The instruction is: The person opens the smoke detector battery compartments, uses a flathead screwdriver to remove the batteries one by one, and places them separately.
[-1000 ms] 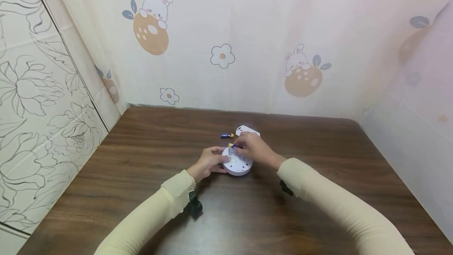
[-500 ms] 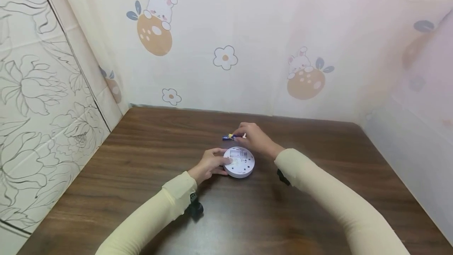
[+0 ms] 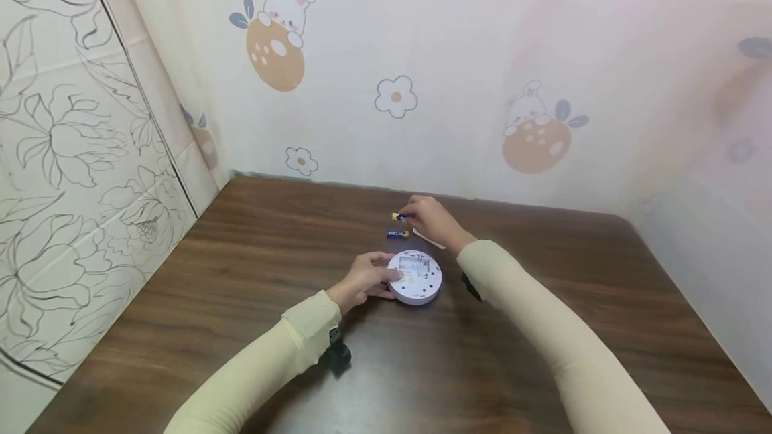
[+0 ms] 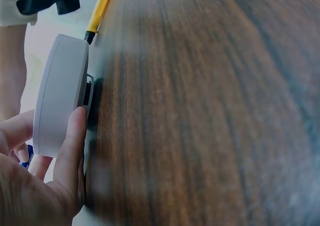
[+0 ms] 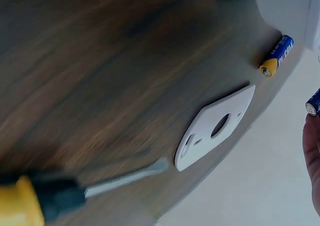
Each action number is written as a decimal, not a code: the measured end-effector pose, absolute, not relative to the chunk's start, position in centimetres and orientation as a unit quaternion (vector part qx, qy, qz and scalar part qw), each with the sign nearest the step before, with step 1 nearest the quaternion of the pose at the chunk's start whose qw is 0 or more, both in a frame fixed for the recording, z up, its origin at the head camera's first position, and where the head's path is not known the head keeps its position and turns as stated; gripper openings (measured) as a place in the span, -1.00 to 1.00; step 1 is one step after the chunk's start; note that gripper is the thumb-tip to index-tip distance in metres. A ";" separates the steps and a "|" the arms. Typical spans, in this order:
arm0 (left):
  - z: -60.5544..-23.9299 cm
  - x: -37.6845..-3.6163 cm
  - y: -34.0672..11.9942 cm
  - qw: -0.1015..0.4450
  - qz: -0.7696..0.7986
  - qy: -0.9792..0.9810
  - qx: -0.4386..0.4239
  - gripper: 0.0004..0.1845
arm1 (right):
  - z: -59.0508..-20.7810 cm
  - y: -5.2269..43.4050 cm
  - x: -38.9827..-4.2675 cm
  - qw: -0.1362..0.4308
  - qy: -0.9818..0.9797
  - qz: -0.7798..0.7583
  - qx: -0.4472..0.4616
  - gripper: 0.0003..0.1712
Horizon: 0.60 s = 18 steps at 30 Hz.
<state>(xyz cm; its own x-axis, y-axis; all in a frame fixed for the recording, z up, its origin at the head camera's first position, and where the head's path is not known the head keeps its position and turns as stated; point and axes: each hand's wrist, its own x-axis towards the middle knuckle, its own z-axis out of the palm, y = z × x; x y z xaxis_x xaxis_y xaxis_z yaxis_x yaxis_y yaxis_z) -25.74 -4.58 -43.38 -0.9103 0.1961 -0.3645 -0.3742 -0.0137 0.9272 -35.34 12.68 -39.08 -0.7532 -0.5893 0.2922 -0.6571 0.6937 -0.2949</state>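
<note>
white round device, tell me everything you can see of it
The white round device is a flat disc of what looks like smooth plastic, lying on the brown wooden table with its back up. That face shows an open rectangular recess and several small dark holes. What is inside the recess is too small to tell. The left hand grips its left edge, fingers curled over the rim. The left wrist view shows its plain pale side wall. The right hand is beyond it, not touching.

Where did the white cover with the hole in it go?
In the right wrist view the white cover lies flat on the brown table, between the loose battery and the screwdriver.
</note>
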 end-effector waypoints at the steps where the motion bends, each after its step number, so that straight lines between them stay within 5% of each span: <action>1: -43.4 -25.8 -4.6 0.201 0.709 0.672 -0.067 -0.49 | -39.2 12.6 -35.6 0.086 -0.918 0.193 0.336 -0.83; 18: -43.5 -25.7 -4.7 0.200 0.713 0.669 -0.070 -0.50 | -41.7 11.8 -37.9 0.031 -0.939 0.170 0.297 -0.82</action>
<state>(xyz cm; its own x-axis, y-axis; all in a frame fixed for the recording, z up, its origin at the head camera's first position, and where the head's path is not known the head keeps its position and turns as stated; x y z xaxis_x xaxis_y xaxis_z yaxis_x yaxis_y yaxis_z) -25.68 -4.73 -43.46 -0.9105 0.1912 -0.3668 -0.3782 -0.0259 0.9254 -37.92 11.80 -41.75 -0.8222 -0.5465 0.1592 -0.5677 0.7665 -0.3004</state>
